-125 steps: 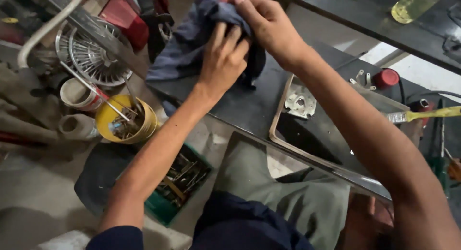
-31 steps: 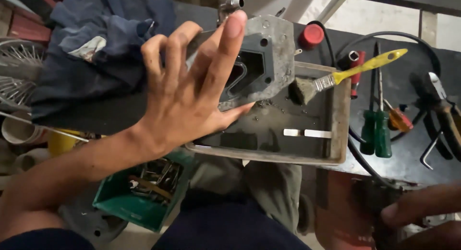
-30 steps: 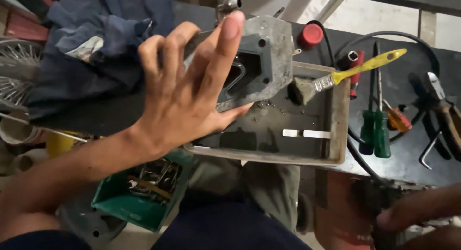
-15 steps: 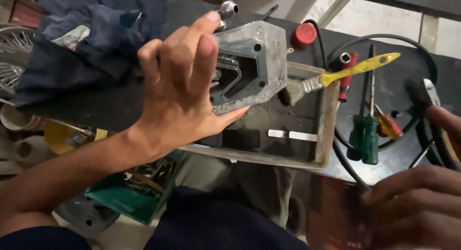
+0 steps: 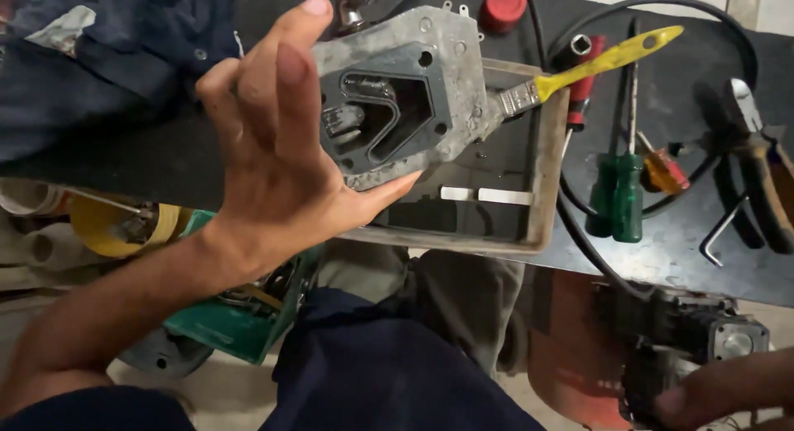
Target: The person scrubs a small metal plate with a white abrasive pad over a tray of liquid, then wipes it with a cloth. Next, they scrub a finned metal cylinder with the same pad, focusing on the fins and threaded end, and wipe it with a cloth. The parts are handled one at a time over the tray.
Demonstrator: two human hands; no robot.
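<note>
The left hand (image 5: 273, 183) grips a rough grey metal cover (image 5: 397, 100) (fingers spread) above a tray (image 5: 546, 191); right hand's (image 5: 719, 394) fingers unclear.

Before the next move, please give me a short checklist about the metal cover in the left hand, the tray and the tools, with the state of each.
1. Left hand grips grey metal cover: ok.
2. Cover is above the tray, not resting in it: ok.
3. Yellow-handled brush lies apart from the cover: cannot tell.
4. Green screwdrivers lie flat on the bench: ok.
5. Right hand is free: not ok, touching dark engine part.
6. Gasket face clean: cannot tell.
</note>
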